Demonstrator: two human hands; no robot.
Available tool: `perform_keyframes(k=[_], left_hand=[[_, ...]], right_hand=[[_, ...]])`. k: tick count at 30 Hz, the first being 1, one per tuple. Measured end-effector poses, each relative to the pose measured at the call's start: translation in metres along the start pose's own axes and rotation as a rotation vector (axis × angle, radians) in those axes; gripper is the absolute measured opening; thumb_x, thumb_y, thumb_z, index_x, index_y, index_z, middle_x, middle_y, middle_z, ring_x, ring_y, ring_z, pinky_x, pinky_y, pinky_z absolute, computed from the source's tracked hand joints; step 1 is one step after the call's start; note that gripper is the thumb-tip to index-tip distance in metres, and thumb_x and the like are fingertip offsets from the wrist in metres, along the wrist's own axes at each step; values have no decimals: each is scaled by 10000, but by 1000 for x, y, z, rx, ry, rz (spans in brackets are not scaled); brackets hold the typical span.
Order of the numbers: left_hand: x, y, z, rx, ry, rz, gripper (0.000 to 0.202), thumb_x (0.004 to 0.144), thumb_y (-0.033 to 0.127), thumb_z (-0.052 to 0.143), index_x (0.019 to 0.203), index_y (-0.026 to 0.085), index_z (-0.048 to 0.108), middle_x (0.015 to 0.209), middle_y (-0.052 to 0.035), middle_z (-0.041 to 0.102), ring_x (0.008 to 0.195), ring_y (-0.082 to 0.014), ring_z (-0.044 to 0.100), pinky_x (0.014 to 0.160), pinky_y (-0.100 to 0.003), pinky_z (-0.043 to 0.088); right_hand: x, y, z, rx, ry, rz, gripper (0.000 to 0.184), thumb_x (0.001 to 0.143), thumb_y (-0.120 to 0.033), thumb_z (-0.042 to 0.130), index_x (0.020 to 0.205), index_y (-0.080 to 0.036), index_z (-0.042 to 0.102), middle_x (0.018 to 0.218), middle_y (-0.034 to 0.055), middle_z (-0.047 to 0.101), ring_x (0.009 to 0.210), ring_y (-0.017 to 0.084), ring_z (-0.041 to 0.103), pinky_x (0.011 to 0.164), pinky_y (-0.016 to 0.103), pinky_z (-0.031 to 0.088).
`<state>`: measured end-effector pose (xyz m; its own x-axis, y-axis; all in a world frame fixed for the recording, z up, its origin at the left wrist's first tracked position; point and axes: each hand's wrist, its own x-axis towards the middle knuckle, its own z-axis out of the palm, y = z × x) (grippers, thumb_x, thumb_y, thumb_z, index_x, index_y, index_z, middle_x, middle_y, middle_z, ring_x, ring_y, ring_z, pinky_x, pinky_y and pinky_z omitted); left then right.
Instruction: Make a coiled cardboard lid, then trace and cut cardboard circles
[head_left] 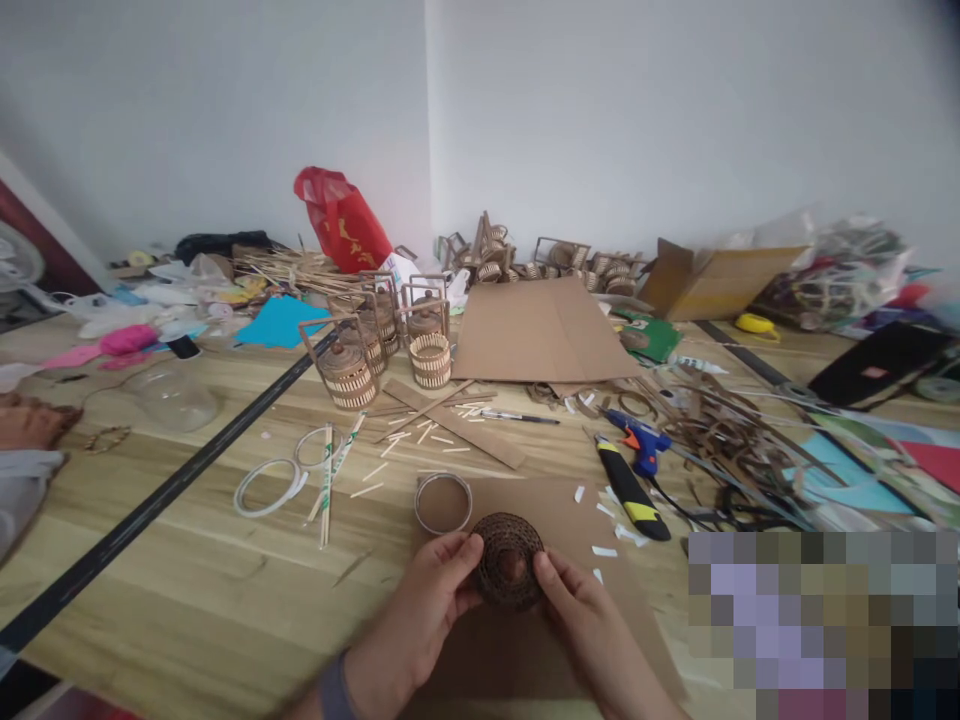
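A round, dark brown woven lid (504, 540) with a knob in its middle is held over a flat cardboard sheet (480, 660). My left hand (431, 600) pinches its left edge between thumb and fingers. On the opposite edge, my right hand (581, 610) grips it the same way. Just beyond my left hand a pale ring (444, 503) rests on the cardboard. Small white paper strips (604, 551) lie scattered to the right of the lid.
Small lidded baskets with handles (349, 375) stand behind thin sticks (390, 440). A blue glue gun (637, 440) and a black-yellow utility knife (632, 490) lie to the right, near tangled brown strips (720, 420). White rings (266, 487) are at left; a larger cardboard sheet (544, 330) lies behind.
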<state>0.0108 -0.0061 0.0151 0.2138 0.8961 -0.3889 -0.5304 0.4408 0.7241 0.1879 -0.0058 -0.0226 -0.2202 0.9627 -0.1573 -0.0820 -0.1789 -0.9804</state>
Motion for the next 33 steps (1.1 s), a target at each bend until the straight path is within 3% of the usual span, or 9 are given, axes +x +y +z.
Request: perform_keyframes(k=[2,5,7,10,13,18,23,28,33], left_hand=[[3,8,-1,-25,18,26,496,550,516,944,805,125,775,825,-94,783,798,-205,712,720,-257,564],[9,23,-1,-68,35,67,496,535,499,956,836,147,778,868,-77,788,803,-181,710,729,-243,569],[13,33,1,-94,29,95,510,515,478,969,861,155,778,893,-69,787,803,-172,709,726,-239,572],[20,47,5,-122,15,151,517,515,460,972,877,150,771,878,-61,782,782,-165,706,707,-230,569],[33,64,4,-144,21,223,474,577,433,950,896,139,761,886,-70,778,791,-168,709,718,-231,569],[52,84,-9,-161,113,314,267,739,356,858,857,154,727,885,-73,766,803,-152,707,758,-238,571],[51,75,-26,-129,179,341,502,559,515,928,834,154,713,835,-70,744,746,-157,689,693,-249,561],[50,58,-48,-48,271,399,538,517,589,912,780,157,728,779,-44,725,678,-144,658,653,-247,526],[58,49,-63,21,309,474,505,557,604,882,770,168,741,770,-40,725,643,-143,629,644,-262,513]], right_hand=[[5,-12,-1,-199,116,-135,568,846,-665,626,1138,-183,701,1056,138,712,944,286,656,835,395,543],[16,-42,4,-560,230,-412,389,868,-461,649,1174,-221,674,951,90,665,811,245,619,752,359,548],[29,-64,12,-747,181,-536,296,880,-301,625,1165,-227,665,914,68,635,798,231,603,741,340,538],[54,-90,28,-953,77,-601,200,857,-156,633,1048,-207,665,910,58,642,822,221,619,743,317,524],[83,-109,41,-1028,37,-629,94,853,-119,656,910,-193,661,864,43,636,810,205,623,729,292,509],[144,-147,57,-1125,73,-646,69,889,-180,690,957,-169,695,897,57,659,893,215,624,817,329,494],[224,-179,74,-1251,116,-501,183,986,-317,630,1031,-144,669,976,38,683,846,180,665,792,367,562],[283,-180,86,-1327,144,-400,232,997,-320,619,1159,-156,646,1156,79,666,976,211,672,849,406,579],[312,-171,97,-1373,143,-359,246,996,-319,622,1187,-164,638,1191,85,655,1010,222,666,867,417,576]])
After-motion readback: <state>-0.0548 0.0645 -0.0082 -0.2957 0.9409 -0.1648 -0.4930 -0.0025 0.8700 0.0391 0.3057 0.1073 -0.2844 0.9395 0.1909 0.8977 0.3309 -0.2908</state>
